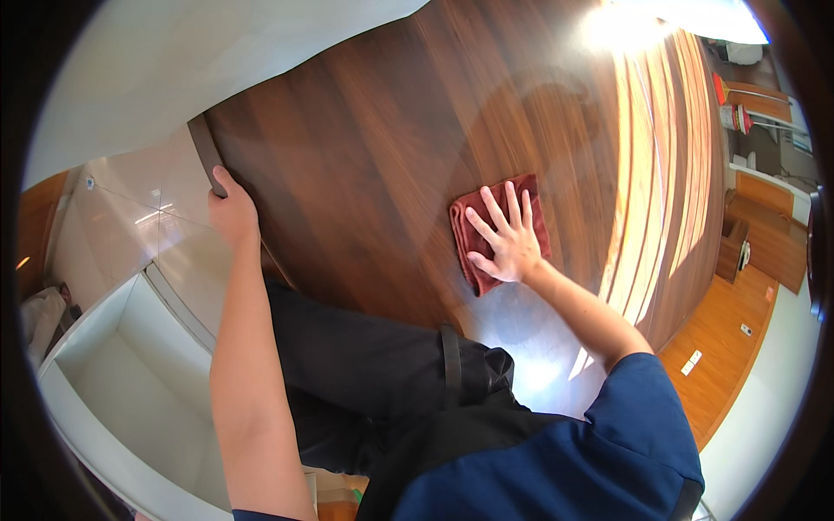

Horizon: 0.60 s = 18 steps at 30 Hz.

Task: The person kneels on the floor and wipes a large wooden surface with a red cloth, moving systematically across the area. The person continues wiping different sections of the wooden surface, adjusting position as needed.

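Note:
My right hand [505,238] lies flat with its fingers spread on a folded dark red cloth [479,277]. The cloth rests on a broad dark brown wood-grain surface [365,163], and the palm presses on it without gripping. At the left, my left hand [236,211] grasps the edge strip [206,143] of that surface. Its thumb shows at the strip, while most of its fingers are hidden. The surface stretches from my body toward the top of the view.
A white open drawer or box [166,384] stands at lower left above pale floor tiles [186,241]. A white surface [215,58] covers the upper left. Bright sunlight streaks the wood at right. Beyond lie an orange-brown wood panel [710,345] with sockets and a red-and-white container [736,118].

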{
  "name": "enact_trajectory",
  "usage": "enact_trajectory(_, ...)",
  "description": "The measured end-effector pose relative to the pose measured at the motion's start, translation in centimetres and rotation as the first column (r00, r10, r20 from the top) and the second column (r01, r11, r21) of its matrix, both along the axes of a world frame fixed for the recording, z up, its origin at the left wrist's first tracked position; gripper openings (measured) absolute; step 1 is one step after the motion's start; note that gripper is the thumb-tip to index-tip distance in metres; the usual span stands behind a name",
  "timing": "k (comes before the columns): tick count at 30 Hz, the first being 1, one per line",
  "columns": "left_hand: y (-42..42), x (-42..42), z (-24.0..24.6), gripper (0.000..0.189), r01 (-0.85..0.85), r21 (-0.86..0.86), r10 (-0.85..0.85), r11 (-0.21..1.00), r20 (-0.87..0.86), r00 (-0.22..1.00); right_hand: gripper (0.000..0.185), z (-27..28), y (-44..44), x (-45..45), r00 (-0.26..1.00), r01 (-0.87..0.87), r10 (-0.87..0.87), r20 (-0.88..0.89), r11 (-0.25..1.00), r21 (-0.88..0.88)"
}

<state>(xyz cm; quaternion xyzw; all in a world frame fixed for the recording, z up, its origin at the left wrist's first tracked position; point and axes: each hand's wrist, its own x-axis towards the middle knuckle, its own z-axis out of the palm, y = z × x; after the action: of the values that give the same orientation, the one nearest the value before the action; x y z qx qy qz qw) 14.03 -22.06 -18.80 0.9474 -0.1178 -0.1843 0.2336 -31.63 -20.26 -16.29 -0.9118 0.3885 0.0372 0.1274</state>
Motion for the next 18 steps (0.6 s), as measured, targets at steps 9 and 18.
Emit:
enact_trajectory(9, -0.1, 0.0, 0.0, 0.091, -0.018, -0.032, 0.019, 0.999, 0.013, 1.0, 0.071, -0.9, -16.0, -11.4, 0.796, -0.6, 0.596, 0.104, 0.8, 0.012)
enact_trajectory(18, -0.1, -0.3, 1.3, 0.09, 0.019, 0.089, -0.018, 0.996, -0.003, 1.0, 0.071, -4.3, -20.4, -17.5, 0.24, 0.912, -0.97, 0.041, 0.211, -0.352)
